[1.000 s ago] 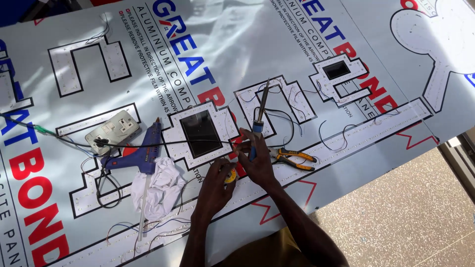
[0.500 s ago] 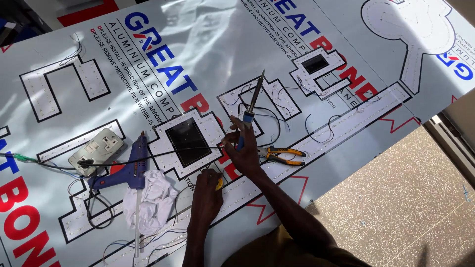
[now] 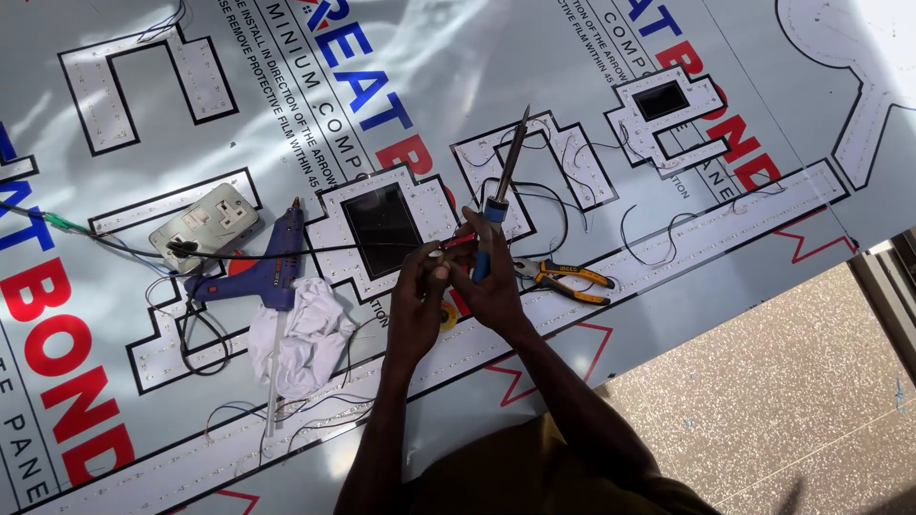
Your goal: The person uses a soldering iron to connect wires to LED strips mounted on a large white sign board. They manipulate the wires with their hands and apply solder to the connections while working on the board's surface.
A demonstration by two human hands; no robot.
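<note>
The right hand (image 3: pixel 494 286) is closed around the blue handle of a soldering iron (image 3: pixel 503 191), whose dark shaft slants up and away over the large printed aluminium panel (image 3: pixel 668 286); the left hand (image 3: pixel 420 291) sits just beside it, fingertips pinched together on a thin red wire (image 3: pixel 460 241) near the iron's handle, though what else it grips is too small to tell; both hands hover over the cut-out letter shapes lined with white LED strips (image 3: pixel 611 286); a pair of orange-and-black pliers (image 3: pixel 563 278) lies on the panel just right of the right hand; to the left lie a blue glue gun (image 3: pixel 262 277), a crumpled white cloth (image 3: pixel 305 334) touching it, and a grey double socket (image 3: pixel 208 224) with a black cable plugged in; a dark rectangular opening (image 3: pixel 382 227) shows between the glue gun and the hands.
</note>
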